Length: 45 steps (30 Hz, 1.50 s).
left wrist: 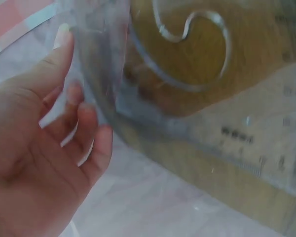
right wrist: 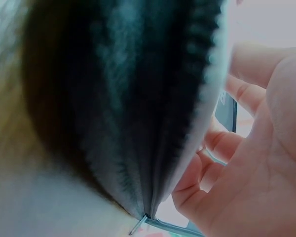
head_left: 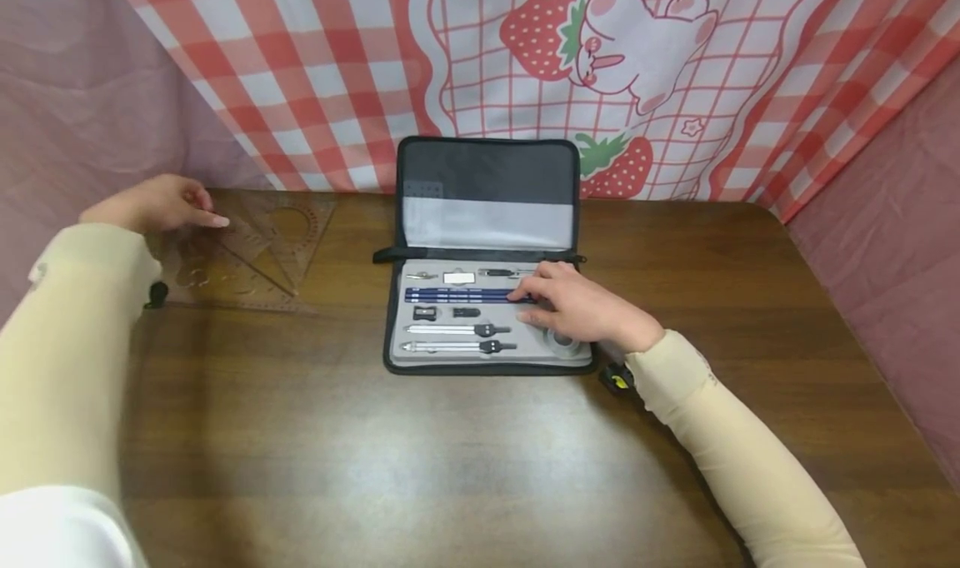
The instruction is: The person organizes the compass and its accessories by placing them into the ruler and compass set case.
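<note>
A black zip case (head_left: 491, 369) lies unfolded on the table, its lid leaning up. In its grey tray are blue pencils (head_left: 457, 295), two compasses (head_left: 450, 329), a sharpener (head_left: 424, 312), a white eraser (head_left: 459, 277) and a roll of tape (head_left: 562, 345). My right hand (head_left: 577, 301) reaches over the tray with fingertips at the pencils' right part. In the right wrist view the case side (right wrist: 153, 108) hides its fingertips. My left hand (head_left: 161, 206), fingers loosely bent and thumb apart, is beside clear set squares (head_left: 225, 281); no firm hold on them shows.
A transparent protractor (head_left: 303, 222) lies among the set squares near the table's back left edge. The wooden table (head_left: 360, 451) meets a red checked cloth (head_left: 300, 68) with strawberries behind it. Pink cloth (head_left: 892, 176) hangs on both sides.
</note>
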Each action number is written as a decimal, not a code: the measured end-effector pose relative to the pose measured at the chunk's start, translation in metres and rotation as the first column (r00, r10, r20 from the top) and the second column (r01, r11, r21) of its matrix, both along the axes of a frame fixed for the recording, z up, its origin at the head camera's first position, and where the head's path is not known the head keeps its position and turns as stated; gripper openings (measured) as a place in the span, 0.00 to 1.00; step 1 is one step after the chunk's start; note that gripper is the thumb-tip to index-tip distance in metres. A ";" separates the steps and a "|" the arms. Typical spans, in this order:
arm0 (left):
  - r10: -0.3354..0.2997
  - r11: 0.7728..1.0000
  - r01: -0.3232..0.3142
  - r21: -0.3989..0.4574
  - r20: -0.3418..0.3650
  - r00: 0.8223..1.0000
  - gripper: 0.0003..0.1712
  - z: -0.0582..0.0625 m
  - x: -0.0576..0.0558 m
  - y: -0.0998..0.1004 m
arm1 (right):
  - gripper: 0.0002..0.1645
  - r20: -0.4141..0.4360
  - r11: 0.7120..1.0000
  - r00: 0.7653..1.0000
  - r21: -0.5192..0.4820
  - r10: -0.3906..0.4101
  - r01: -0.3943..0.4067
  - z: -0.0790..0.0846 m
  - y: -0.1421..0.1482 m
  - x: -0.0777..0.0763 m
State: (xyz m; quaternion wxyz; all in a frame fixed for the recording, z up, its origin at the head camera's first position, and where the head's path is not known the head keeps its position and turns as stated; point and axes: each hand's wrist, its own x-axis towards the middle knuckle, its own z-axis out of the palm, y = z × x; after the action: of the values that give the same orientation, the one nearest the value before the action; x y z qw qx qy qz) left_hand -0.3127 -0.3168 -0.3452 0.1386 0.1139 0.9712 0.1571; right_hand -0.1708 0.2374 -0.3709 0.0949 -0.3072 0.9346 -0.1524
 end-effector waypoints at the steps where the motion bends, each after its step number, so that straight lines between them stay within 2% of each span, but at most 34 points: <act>1: -0.003 1.000 0.003 0.018 0.003 1.000 0.26 0.002 0.001 -0.001 | 0.17 0.000 1.000 1.000 -0.001 0.001 -0.001 0.000 0.000 0.000; 5: 0.020 0.995 -0.021 0.096 0.012 1.000 0.22 0.010 0.008 -0.005 | 0.18 0.002 1.000 1.000 -0.005 0.003 -0.003 -0.001 0.001 0.001; 9: 0.011 0.989 -0.012 0.147 0.010 1.000 0.21 0.020 0.019 0.001 | 0.18 0.000 1.000 1.000 -0.007 0.013 -0.013 0.000 0.003 0.002; 13: -0.034 0.985 0.044 0.164 -0.059 0.998 0.19 0.034 0.029 0.024 | 0.18 -0.007 1.000 1.000 -0.005 0.024 -0.024 -0.001 0.004 0.002; 16: -0.061 0.981 0.084 0.176 -0.133 0.989 0.19 0.049 0.034 0.054 | 0.18 -0.003 1.000 1.000 -0.009 0.023 -0.023 -0.001 0.005 0.003; 18: -0.087 0.978 0.126 0.165 -0.224 0.971 0.19 0.057 0.034 0.079 | 0.18 -0.002 1.000 1.000 -0.009 0.018 -0.018 -0.001 0.006 0.003; 20: -0.099 0.976 0.154 0.156 -0.313 0.945 0.19 0.063 0.034 0.108 | 0.18 -0.001 1.000 1.000 -0.007 0.011 -0.011 0.000 0.007 0.004; 24: -0.104 0.977 0.178 0.118 -0.462 0.881 0.17 0.068 0.031 0.164 | 0.19 -0.009 1.000 1.000 -0.010 0.011 -0.012 0.001 0.007 0.004; 26: -0.107 0.979 0.179 0.099 -0.497 0.861 0.17 0.068 0.029 0.188 | 0.19 -0.017 1.000 1.000 -0.015 0.022 -0.023 0.001 0.005 0.003; 29: -0.127 0.979 0.194 0.062 -0.561 0.818 0.17 0.069 0.025 0.215 | 0.18 -0.031 0.999 0.999 -0.020 0.039 -0.040 0.000 0.003 0.001; 33: -0.164 0.973 0.229 0.040 -0.582 0.797 0.15 0.067 0.017 0.242 | 0.18 -0.038 0.999 0.998 -0.011 0.048 -0.049 -0.003 0.002 -0.001; 38: -0.207 0.966 0.257 0.018 -0.537 0.817 0.16 0.064 0.006 0.266 | 0.18 -0.029 0.999 0.999 0.002 0.044 -0.044 -0.004 0.001 -0.002; 45: -0.216 0.973 0.231 -0.023 -0.462 0.860 0.17 0.067 -0.002 0.283 | 0.18 -0.021 0.999 0.999 -0.001 0.043 -0.043 -0.003 0.000 -0.001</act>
State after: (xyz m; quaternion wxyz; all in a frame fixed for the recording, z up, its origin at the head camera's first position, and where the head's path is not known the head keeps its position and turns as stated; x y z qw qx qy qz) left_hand -0.3149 -0.0337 -0.2784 -0.0807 0.2619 0.9536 0.1246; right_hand -0.1717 0.2372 -0.3738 0.0881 -0.3288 0.9286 -0.1475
